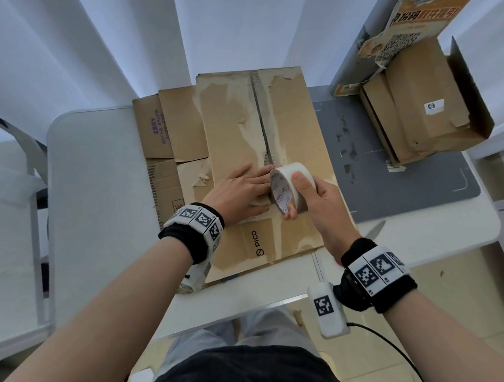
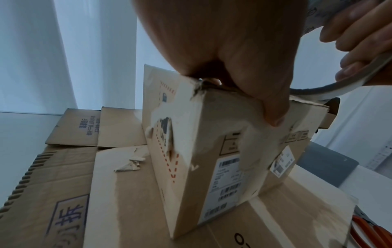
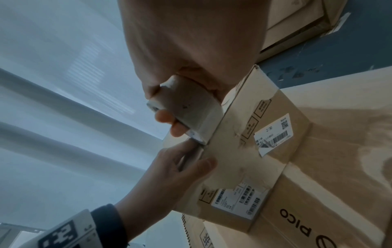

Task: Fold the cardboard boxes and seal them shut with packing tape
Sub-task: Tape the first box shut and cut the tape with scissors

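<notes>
A brown cardboard box point(image 1: 295, 114) stands with its flaps folded, a dark seam running down the middle of its top. My left hand point(image 1: 237, 189) lies flat on the near end of the top, fingers straight toward the seam. Its thumb point(image 2: 273, 109) reaches down the near side of the box point(image 2: 212, 134). My right hand point(image 1: 319, 201) grips a roll of pale packing tape point(image 1: 288, 186) upright on the seam, just right of the left fingertips. In the right wrist view the tape roll point(image 3: 191, 107) touches the top edge of the box point(image 3: 244, 151), beside my left hand point(image 3: 169, 171).
Flattened cardboard sheets point(image 1: 156, 133) lie under and left of the box, one printed PICO point(image 1: 257, 244). A grey mat point(image 1: 402, 171) covers the table's right part, with a stack of flat boxes point(image 1: 419, 111) beyond. Orange-handled scissors point(image 2: 371, 231) lie at the right.
</notes>
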